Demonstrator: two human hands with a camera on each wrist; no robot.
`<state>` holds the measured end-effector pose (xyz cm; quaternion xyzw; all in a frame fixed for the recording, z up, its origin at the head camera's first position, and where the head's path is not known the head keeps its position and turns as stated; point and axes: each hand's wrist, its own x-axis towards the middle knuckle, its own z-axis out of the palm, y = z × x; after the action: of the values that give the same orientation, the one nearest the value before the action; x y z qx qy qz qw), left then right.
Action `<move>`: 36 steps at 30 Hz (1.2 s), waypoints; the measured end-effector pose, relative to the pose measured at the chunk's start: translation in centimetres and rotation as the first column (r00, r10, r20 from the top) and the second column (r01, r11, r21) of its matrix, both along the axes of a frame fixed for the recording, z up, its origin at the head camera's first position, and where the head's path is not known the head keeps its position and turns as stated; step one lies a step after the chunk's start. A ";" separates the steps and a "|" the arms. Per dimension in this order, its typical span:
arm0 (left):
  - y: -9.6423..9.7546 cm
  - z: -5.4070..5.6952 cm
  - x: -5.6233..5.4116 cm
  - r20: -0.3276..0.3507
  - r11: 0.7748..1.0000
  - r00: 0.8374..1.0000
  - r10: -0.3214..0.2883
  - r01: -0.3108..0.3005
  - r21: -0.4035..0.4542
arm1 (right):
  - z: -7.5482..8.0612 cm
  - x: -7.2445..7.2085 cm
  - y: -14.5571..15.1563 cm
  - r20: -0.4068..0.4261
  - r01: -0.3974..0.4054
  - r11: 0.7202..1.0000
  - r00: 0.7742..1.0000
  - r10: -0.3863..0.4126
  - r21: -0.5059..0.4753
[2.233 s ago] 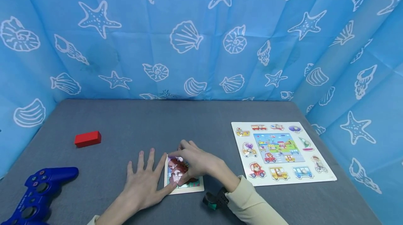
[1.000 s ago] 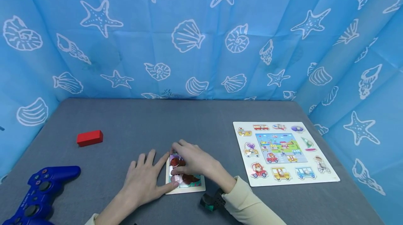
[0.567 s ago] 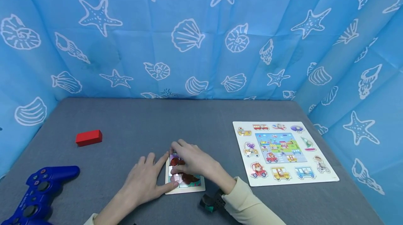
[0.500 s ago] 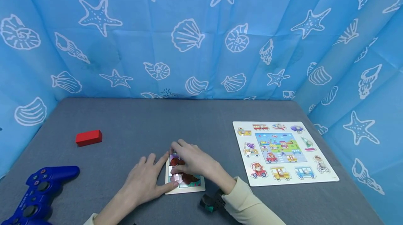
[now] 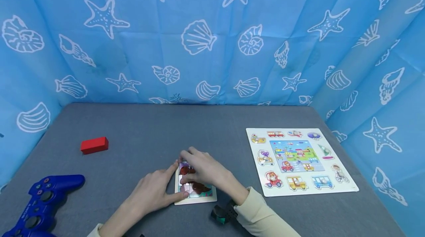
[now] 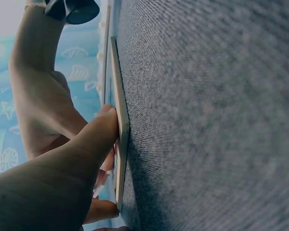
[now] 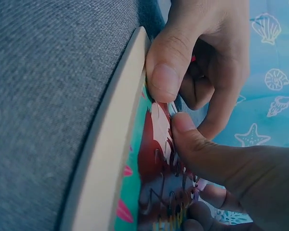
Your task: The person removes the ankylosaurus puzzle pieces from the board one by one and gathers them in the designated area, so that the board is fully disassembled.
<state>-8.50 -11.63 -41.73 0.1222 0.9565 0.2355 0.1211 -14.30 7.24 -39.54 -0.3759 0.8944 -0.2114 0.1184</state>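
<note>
A small wooden-framed jigsaw puzzle [image 5: 199,200] lies flat on the table, its picture showing a reddish-brown figure on green. My left hand [image 5: 147,193] holds its left side, thumb at the near left corner and index finger at the far left corner. Across the picture, my right hand [image 5: 209,171] reaches from the right, with thumb and fingers on a puzzle piece [image 5: 186,171] in the left part. In the right wrist view the right thumb [image 7: 197,144] touches the picture close to the left thumb [image 7: 166,77]. The right hand covers the puzzle's upper right.
A white knob-puzzle board [image 5: 259,178] with vehicle pieces lies to the right. A red block [image 5: 94,145] and a blue game controller [image 5: 46,196] are on the left. Behind the grey table [image 5: 149,126] hangs a blue shell-print curtain [image 5: 139,56].
The left hand's outer fingers, spread straight earlier, have drawn in and curled. The right thumb moved away from the near left corner up the picture, then stayed there.
</note>
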 end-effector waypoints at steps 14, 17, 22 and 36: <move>0.0 0.0 0.1 -0.008 1.000 1.000 -0.004 0.004 -0.015 | 0.1 0.1 0.2 0.059 0.012 0.999 0.998 -0.010 -0.034; 0.1 -0.1 0.0 0.002 1.000 1.000 -0.004 0.005 -0.019 | 0.0 0.1 0.2 0.080 0.027 0.999 0.997 -0.024 -0.037; 0.2 -0.2 -0.1 0.018 0.999 1.000 -0.003 0.004 -0.035 | 0.1 0.2 0.3 0.079 0.041 0.999 0.996 -0.040 -0.013; 0.2 0.3 -0.2 0.051 1.000 0.999 0.001 0.000 -0.009 | 0.2 -0.5 2.2 -0.013 -0.010 0.996 1.000 0.009 -0.091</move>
<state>-8.72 -11.44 -41.45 0.1153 0.9542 0.2343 0.1462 -14.75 9.48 -39.37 -0.3864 0.8828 -0.2491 0.0964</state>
